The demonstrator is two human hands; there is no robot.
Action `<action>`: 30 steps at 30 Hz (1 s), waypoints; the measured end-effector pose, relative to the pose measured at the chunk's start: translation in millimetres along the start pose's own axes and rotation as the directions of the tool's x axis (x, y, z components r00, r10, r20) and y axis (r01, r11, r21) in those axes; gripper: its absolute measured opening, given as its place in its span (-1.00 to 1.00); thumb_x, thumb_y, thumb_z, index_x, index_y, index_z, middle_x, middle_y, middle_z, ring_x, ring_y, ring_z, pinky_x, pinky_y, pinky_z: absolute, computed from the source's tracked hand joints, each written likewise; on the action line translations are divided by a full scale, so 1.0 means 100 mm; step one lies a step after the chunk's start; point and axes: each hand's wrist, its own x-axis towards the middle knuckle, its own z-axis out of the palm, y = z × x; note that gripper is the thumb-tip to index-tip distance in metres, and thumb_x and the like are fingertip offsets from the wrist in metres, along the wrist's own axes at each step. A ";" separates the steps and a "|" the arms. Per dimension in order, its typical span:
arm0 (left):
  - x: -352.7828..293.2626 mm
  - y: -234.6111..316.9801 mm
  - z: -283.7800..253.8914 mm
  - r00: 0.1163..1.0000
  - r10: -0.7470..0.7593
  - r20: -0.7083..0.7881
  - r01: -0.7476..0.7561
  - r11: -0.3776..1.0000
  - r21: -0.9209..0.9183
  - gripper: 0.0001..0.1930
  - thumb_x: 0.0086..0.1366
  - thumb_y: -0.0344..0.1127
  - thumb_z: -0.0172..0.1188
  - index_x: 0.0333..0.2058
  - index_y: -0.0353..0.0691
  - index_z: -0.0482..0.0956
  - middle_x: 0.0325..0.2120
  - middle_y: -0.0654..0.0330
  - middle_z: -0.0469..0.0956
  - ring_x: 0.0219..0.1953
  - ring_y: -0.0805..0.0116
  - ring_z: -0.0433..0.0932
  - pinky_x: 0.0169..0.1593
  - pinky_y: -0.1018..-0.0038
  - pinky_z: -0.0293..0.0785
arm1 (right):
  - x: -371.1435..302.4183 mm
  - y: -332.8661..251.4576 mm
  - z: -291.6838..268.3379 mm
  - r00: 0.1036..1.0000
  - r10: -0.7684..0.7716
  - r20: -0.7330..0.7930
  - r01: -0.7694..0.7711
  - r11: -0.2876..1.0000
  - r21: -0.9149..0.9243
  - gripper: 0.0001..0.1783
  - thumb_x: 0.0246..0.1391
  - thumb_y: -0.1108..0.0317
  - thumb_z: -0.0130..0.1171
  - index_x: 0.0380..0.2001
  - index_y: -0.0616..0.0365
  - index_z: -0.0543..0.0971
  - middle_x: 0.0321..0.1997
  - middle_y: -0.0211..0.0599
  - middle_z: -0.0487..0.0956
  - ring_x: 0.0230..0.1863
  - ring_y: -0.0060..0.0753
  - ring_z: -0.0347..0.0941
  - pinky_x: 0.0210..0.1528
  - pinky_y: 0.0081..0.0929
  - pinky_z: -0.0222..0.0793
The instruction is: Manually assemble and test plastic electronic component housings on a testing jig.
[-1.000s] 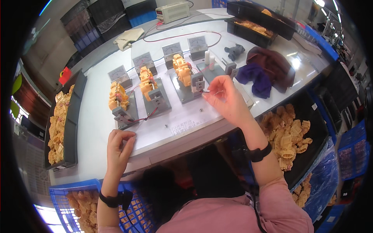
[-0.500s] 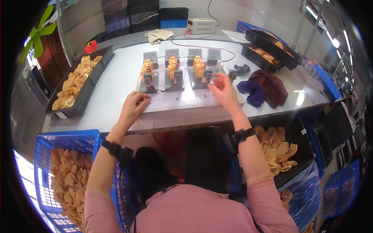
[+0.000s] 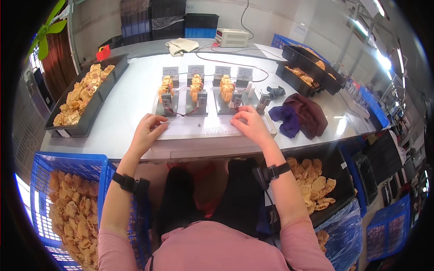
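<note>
Centrally, a white base plate [image 3: 212,131] lies at the near edge of the grey worktable [image 3: 131,97], within reach of both forearms. The left hand [image 3: 147,133] rests on the plate's left end with fingers loosely curled, pads down, holding nothing that can be seen. The right hand [image 3: 251,126] sits at the plate's right end, its fingertips drawn together just below the rightmost fixture [image 3: 262,103]; whether they pinch a small part cannot be told.

Behind the hands stand 3 metal fixtures, each loaded with a stack of orange plastic parts [image 3: 195,86], and a row of 4 small panel meters [image 3: 196,71] stands just behind them, faces turned toward the worker so they can be read from the seat. Thin wires [image 3: 181,113] run from the fixtures onto the plate.

Supply and storage flank the station: a black tray of orange parts [image 3: 83,92] at left, 2 more black trays [image 3: 312,72] at far right, a blue crate [image 3: 68,212] heaped with parts below the left elbow. Dark cloths [image 3: 305,117] lie beside the right hand, and a bench power unit [image 3: 233,37] sits at the table's back edge.
</note>
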 end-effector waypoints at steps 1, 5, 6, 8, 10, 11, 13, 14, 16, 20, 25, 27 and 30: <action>0.00 0.00 0.00 1.000 -0.003 0.003 0.003 1.000 0.012 -0.82 0.23 -0.36 0.27 -0.20 -0.26 0.63 -0.32 0.19 0.45 -0.24 0.40 0.46 -0.13 0.50 0.41 | 0.00 0.00 0.01 1.000 0.001 0.007 -0.001 1.000 0.000 -0.75 0.06 0.22 0.31 -0.32 0.19 0.65 0.10 -0.08 0.44 0.11 -0.14 0.42 0.12 -0.35 0.35; -0.01 0.00 -0.01 0.999 -0.044 -0.003 0.044 0.999 0.018 -0.81 0.22 -0.37 0.27 -0.19 -0.27 0.63 -0.30 0.20 0.46 -0.23 0.39 0.47 -0.12 0.50 0.41 | 0.00 -0.09 0.01 0.998 -0.018 -0.065 0.018 1.000 0.008 -0.77 0.05 0.23 0.32 -0.35 0.18 0.62 0.05 -0.12 0.46 0.04 -0.17 0.44 0.02 -0.37 0.39; -0.01 -0.02 -0.01 0.999 -0.041 -0.013 0.041 0.999 -0.003 -0.81 0.22 -0.37 0.28 -0.19 -0.27 0.62 -0.30 0.21 0.46 -0.23 0.39 0.46 -0.12 0.50 0.41 | 0.00 -0.12 0.02 0.992 -0.042 -0.122 0.042 0.999 -0.009 -0.77 0.04 0.24 0.33 -0.36 0.18 0.60 -0.02 -0.16 0.48 -0.03 -0.21 0.46 -0.05 -0.39 0.40; 0.00 0.00 0.01 0.999 -0.039 -0.018 0.039 0.999 -0.021 -0.80 0.21 -0.38 0.28 -0.19 -0.28 0.62 -0.30 0.22 0.46 -0.23 0.40 0.46 -0.11 0.50 0.41 | 0.01 -0.08 0.03 0.984 -0.002 -0.181 0.012 0.998 0.055 -0.77 0.05 0.25 0.32 -0.35 0.19 0.58 -0.08 -0.19 0.49 -0.09 -0.26 0.45 -0.11 -0.42 0.40; -0.01 0.05 0.00 0.996 -0.083 -0.038 0.082 0.996 -0.025 -0.80 0.20 -0.39 0.29 -0.20 -0.27 0.62 -0.32 0.24 0.45 -0.23 0.42 0.44 -0.10 0.51 0.38 | 0.03 -0.08 0.04 0.971 0.039 -0.235 -0.010 0.992 0.123 -0.77 0.07 0.26 0.31 -0.34 0.20 0.56 -0.14 -0.22 0.49 -0.16 -0.32 0.45 -0.17 -0.45 0.40; -0.01 0.04 0.02 0.995 -0.089 -0.035 0.088 0.996 -0.020 -0.80 0.20 -0.39 0.29 -0.20 -0.27 0.62 -0.32 0.24 0.45 -0.23 0.42 0.44 -0.10 0.51 0.38 | 0.02 -0.11 0.02 0.976 0.052 -0.212 -0.019 0.988 0.155 -0.78 0.09 0.28 0.29 -0.34 0.20 0.54 -0.20 -0.25 0.50 -0.21 -0.35 0.44 -0.20 -0.47 0.39; -0.03 0.04 0.02 0.991 -0.114 -0.076 0.114 0.993 -0.009 -0.79 0.18 -0.41 0.30 -0.20 -0.27 0.61 -0.33 0.25 0.44 -0.25 0.45 0.41 -0.12 0.53 0.35 | 0.00 -0.19 -0.04 0.982 0.062 -0.180 -0.030 0.984 0.175 -0.84 0.14 0.33 0.24 -0.33 0.20 0.55 -0.31 -0.26 0.51 -0.27 -0.35 0.46 -0.23 -0.47 0.39; -0.04 0.04 0.03 0.990 -0.117 -0.073 0.117 0.993 -0.004 -0.79 0.18 -0.41 0.30 -0.20 -0.27 0.61 -0.33 0.25 0.44 -0.25 0.45 0.41 -0.12 0.53 0.35 | 0.00 -0.18 -0.03 0.981 0.067 -0.180 -0.034 0.983 0.181 -0.84 0.14 0.33 0.24 -0.33 0.20 0.55 -0.31 -0.26 0.51 -0.27 -0.35 0.46 -0.23 -0.47 0.39; -0.06 0.04 0.03 0.978 -0.180 -0.102 0.185 0.982 0.034 -0.78 0.15 -0.44 0.31 -0.20 -0.27 0.61 -0.33 0.26 0.44 -0.27 0.48 0.39 -0.17 0.56 0.31 | -0.02 -0.17 -0.02 0.989 0.027 -0.147 0.002 0.981 0.193 -0.85 0.13 0.35 0.23 -0.31 0.19 0.56 -0.29 -0.22 0.50 -0.24 -0.32 0.48 -0.23 -0.47 0.39; -0.06 0.06 0.05 0.966 -0.230 -0.120 0.230 0.973 -0.011 -0.79 0.12 -0.48 0.31 -0.23 -0.27 0.60 -0.33 0.29 0.43 -0.30 0.51 0.35 -0.20 0.61 0.28 | -0.01 -0.18 -0.05 0.994 -0.038 -0.102 0.054 0.986 0.157 -0.91 0.09 0.43 0.24 -0.34 0.20 0.59 -0.26 -0.20 0.50 -0.16 -0.17 0.48 -0.12 -0.35 0.40; -0.08 -0.06 0.03 0.963 -0.248 -0.110 0.244 0.969 -0.052 -0.78 0.11 -0.51 0.30 -0.22 -0.26 0.59 -0.32 0.30 0.42 -0.31 0.52 0.32 -0.21 0.62 0.26 | 0.01 -0.17 -0.04 0.996 -0.044 -0.079 0.055 0.987 0.151 -0.92 0.06 0.44 0.27 -0.37 0.20 0.60 -0.26 -0.21 0.49 -0.17 -0.13 0.46 -0.10 -0.30 0.39; -0.07 -0.09 0.03 0.965 -0.240 -0.107 0.234 0.970 -0.065 -0.77 0.11 -0.52 0.30 -0.21 -0.26 0.58 -0.32 0.31 0.41 -0.31 0.52 0.32 -0.21 0.62 0.26 | 0.01 -0.18 -0.04 0.997 -0.048 -0.064 0.057 0.988 0.144 -0.92 0.04 0.45 0.27 -0.37 0.18 0.59 -0.25 -0.22 0.48 -0.19 -0.13 0.46 -0.12 -0.30 0.39; -0.08 -0.11 0.03 0.965 -0.242 -0.103 0.232 0.968 -0.098 -0.75 0.10 -0.53 0.30 -0.19 -0.25 0.58 -0.32 0.31 0.40 -0.31 0.53 0.31 -0.21 0.62 0.25 | 0.01 -0.16 -0.02 0.994 -0.091 -0.057 0.096 0.990 0.099 -0.91 0.02 0.44 0.29 -0.38 0.17 0.59 -0.25 -0.23 0.48 -0.20 -0.13 0.46 -0.14 -0.29 0.39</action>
